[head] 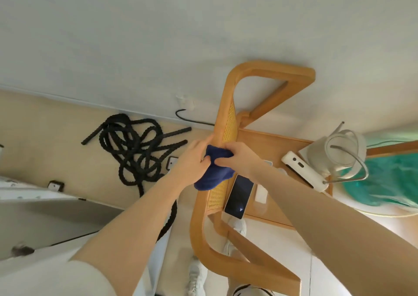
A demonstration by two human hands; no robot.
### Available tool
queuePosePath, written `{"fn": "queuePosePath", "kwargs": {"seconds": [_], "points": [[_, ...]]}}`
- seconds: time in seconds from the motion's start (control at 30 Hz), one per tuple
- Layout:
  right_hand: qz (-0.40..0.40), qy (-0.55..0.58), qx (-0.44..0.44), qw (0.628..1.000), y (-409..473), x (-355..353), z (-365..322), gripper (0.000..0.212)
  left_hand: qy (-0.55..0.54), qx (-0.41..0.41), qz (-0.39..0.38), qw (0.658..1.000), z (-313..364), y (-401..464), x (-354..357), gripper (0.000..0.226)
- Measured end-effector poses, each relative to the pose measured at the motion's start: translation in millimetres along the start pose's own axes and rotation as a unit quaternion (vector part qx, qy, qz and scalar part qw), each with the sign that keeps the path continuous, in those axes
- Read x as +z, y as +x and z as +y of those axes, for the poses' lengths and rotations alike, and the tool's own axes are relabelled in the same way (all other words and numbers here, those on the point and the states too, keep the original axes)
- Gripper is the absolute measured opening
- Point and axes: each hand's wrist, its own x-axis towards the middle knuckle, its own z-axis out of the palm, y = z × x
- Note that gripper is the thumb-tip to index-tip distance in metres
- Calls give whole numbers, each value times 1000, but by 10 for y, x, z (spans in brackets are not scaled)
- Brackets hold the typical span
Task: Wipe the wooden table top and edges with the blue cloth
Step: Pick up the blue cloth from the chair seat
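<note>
The blue cloth is bunched against the left edge of the small wooden table, over its woven cane side panel. My left hand grips the cloth from the left, with its fingers also touching the wooden rim. My right hand grips the cloth from the right, thumb curled into the fabric. The cloth's lower part hangs down over the cane.
On the table top lie a dark phone, a white power strip, a white fan-like device and a small white block. A black coiled rope lies on the floor left. White shoes stand below.
</note>
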Motion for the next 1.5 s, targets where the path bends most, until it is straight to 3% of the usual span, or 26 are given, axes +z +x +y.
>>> {"fn": "queuePosePath", "kwargs": {"seconds": [0.13, 0.2, 0.27, 0.33, 0.47, 0.57, 0.7, 0.77, 0.83, 0.9, 0.97, 1.03, 1.1, 1.17, 1.23, 1.33, 1.43, 1.5], "points": [[-27, 54, -36, 998, -599, -175, -318, 33, 79, 107, -117, 984, 241, -177, -268, 47], [-14, 59, -47, 997, -951, -222, -413, 36, 112, 168, -129, 971, 376, -300, -341, 45], [-3, 62, -49, 997, -1321, -238, -440, 25, 132, 218, -119, 960, 555, -469, -368, 46], [38, 42, -34, 998, -1721, -277, -444, 13, 148, 255, -129, 947, 785, -683, -367, 28], [135, 26, -5, 990, -2655, -484, -340, 9, 131, 274, -235, 923, 1322, -1067, -230, 5], [253, -56, 24, 966, -3357, -662, -131, 12, 135, 299, -238, 914, 1794, -1262, 44, 13], [388, -198, 118, 893, -3955, -861, 239, 16, 94, 265, -179, 943, 2444, -1587, 458, 38], [444, -177, 133, 868, -4215, -949, 420, 18, -38, 190, -216, 957, 2759, -1745, 724, 34], [496, -121, 119, 852, -4396, -1038, 579, 18, -237, 77, -288, 925, 3058, -1874, 988, 32], [531, -68, 92, 839, -4539, -1112, 718, 15, -355, 20, -329, 875, 3301, -1937, 1269, 35], [526, -29, 63, 848, -4685, -1176, 835, 16, -396, 10, -363, 843, 3552, -2009, 1567, 41], [451, 7, 41, 891, -4864, -1264, 966, 29, -428, 3, -384, 818, 3805, -2119, 1866, 44], [327, 55, 17, 943, -5074, -1358, 1128, 38, -422, -4, -373, 827, 4022, -2178, 2172, 41], [270, 59, -3, 961, -5291, -1498, 1360, 34, -405, -13, -366, 838, 4210, -2185, 2434, 43], [348, 78, -26, 934, -5479, -1689, 1612, 25, -416, -15, -350, 840, 4366, -2126, 2627, 38], [454, 72, -52, 886, -5601, -1973, 1991, 30, -472, -38, -342, 812, 4560, -2022, 2775, 36], [396, -56, -53, 915, -5462, -2129, 2235, 56, -503, -37, -324, 800, 4758, -1916, 2838, 33], [398, -148, -44, 904, -5332, -2264, 2318, 80, -496, -23, -329, 803, 4906, -1829, 2880, 30]]}}
